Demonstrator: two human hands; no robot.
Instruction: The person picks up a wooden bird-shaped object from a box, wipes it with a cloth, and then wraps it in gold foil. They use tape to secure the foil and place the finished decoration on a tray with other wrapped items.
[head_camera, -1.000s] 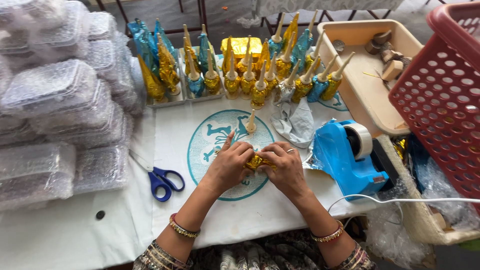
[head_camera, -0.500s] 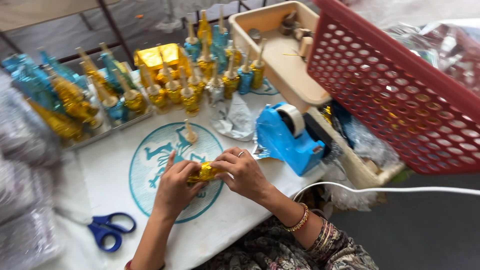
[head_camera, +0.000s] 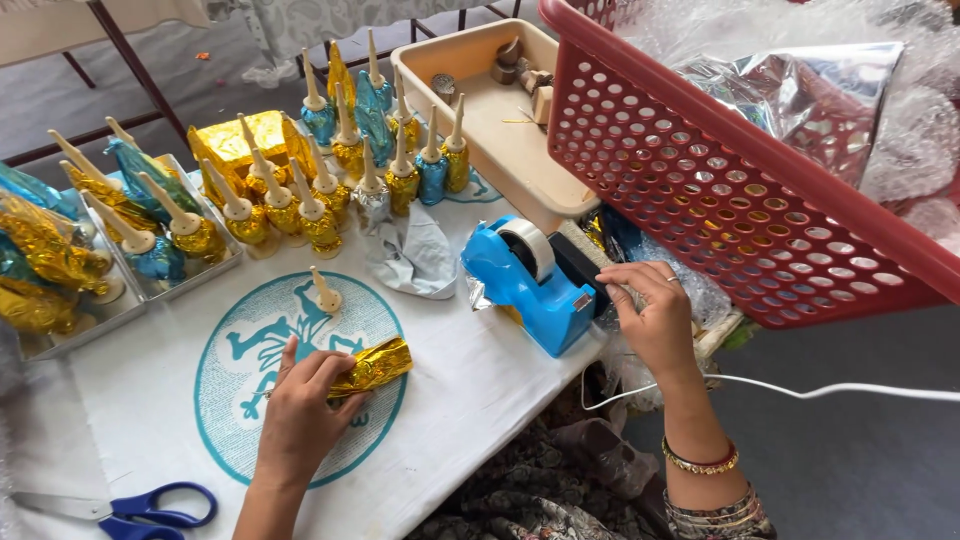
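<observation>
Your right hand (head_camera: 655, 315) has left the gold-foil bundle (head_camera: 372, 366) for the blue tape dispenser (head_camera: 530, 280), fingers pinching at it; left hand (head_camera: 305, 410) alone clamps the bundle on the surface (head_camera: 470, 400).

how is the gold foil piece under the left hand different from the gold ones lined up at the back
The gold foil piece lies on its side on the white cloth, pinned by the left hand; the standing gold cones are upright in rows. The lying piece shows no cream tip, while each standing one has a cream pointed tip on top. The lying piece sits alone; the others stand among blue ones. Both are wrapped in shiny crinkled gold foil.
</observation>
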